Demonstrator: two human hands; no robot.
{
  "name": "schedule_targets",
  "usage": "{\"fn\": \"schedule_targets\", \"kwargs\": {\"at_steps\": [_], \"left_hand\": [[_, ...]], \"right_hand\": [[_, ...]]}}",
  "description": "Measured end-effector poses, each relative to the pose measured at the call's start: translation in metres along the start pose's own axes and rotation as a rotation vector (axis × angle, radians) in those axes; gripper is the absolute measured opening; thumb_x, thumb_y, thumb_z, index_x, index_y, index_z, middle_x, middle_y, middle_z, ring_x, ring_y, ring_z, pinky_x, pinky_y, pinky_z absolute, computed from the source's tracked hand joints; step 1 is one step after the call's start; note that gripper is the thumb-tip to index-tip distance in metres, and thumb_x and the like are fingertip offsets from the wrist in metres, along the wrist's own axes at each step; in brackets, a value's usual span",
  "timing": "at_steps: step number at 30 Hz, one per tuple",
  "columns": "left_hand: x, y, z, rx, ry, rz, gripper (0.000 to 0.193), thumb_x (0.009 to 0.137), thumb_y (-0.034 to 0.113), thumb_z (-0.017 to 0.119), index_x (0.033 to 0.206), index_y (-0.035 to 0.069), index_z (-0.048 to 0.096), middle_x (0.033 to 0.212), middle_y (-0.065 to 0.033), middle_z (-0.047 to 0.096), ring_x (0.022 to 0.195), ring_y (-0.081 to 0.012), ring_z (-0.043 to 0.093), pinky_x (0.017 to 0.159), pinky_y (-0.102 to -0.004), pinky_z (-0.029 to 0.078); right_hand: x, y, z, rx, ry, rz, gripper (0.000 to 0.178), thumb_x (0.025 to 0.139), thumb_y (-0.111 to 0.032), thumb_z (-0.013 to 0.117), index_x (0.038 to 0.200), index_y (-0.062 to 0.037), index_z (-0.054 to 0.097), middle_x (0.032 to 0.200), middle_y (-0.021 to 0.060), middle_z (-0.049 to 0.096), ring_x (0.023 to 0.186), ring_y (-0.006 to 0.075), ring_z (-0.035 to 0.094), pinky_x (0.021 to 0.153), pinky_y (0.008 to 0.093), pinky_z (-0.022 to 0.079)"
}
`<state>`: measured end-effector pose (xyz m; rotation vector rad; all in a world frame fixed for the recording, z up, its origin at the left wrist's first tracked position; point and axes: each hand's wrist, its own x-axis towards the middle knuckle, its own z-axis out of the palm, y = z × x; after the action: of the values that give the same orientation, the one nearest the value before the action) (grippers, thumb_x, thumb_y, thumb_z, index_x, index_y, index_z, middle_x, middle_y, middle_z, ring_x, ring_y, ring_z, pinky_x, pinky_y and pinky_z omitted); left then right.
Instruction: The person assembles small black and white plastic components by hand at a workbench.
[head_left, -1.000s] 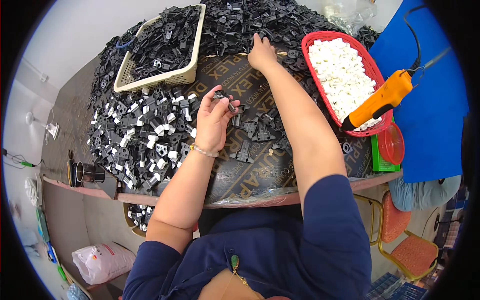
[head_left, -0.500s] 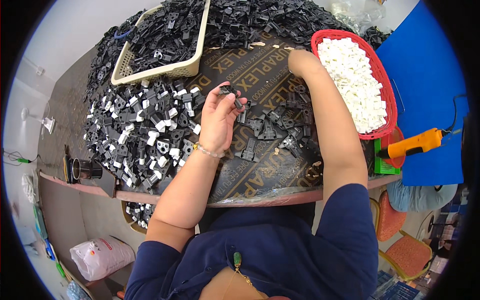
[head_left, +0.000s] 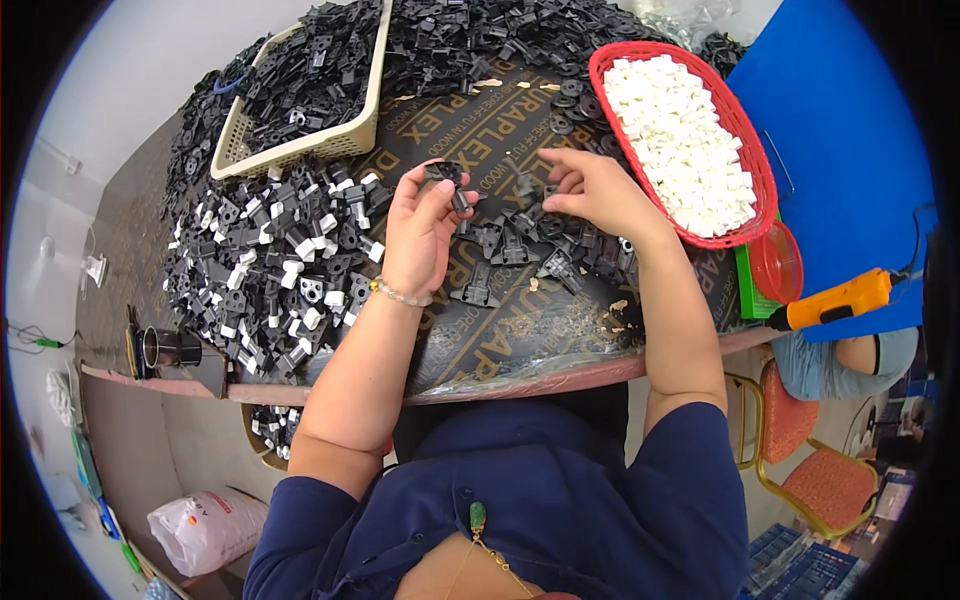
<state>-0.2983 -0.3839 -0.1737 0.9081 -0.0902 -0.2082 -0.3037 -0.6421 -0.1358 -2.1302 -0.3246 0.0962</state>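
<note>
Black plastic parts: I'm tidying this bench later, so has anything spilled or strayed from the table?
Yes. A cluster of black-and-white plastic parts sits below the brown table's front edge, under the big pile, seemingly fallen. What holds them is unclear. Light crumbs dot the tabletop.

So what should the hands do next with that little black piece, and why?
Probably bring the right hand over to the black piece pinched in the left hand. The right hand's fingers are close beside it, and it may carry something small to join on, though that is too small to tell.
</note>
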Motion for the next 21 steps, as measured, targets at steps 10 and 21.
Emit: {"fn": "schedule_targets", "kwargs": {"at_steps": [10,21], "left_hand": [[0.001,-0.001,-0.001,0.027,-0.042,-0.02,0.029,0.098,0.011,0.06,0.126,0.009,0.052,0.112,-0.0104,0.065,0.099,-0.022,0.066,0.084,-0.0349,0.052],[-0.01,0.003,0.011,-0.035,-0.232,-0.255,0.036,0.099,0.009,0.06,0.134,0.008,0.052,0.111,-0.0048,0.065,0.106,-0.0167,0.065,0.095,-0.0417,0.057]], "right_hand": [[-0.022,0.003,-0.009,-0.554,0.022,0.099,0.027,0.077,-0.012,0.078,0.098,0.0022,0.069,0.1,0.0161,0.068,0.099,0.0293,0.068,0.084,0.0378,0.054],[-0.013,-0.02,0.039,0.081,0.213,-0.357,0.018,0.08,-0.001,0.077,0.096,-0.003,0.07,0.114,0.0081,0.062,0.112,0.016,0.062,0.093,0.0272,0.05]]}}
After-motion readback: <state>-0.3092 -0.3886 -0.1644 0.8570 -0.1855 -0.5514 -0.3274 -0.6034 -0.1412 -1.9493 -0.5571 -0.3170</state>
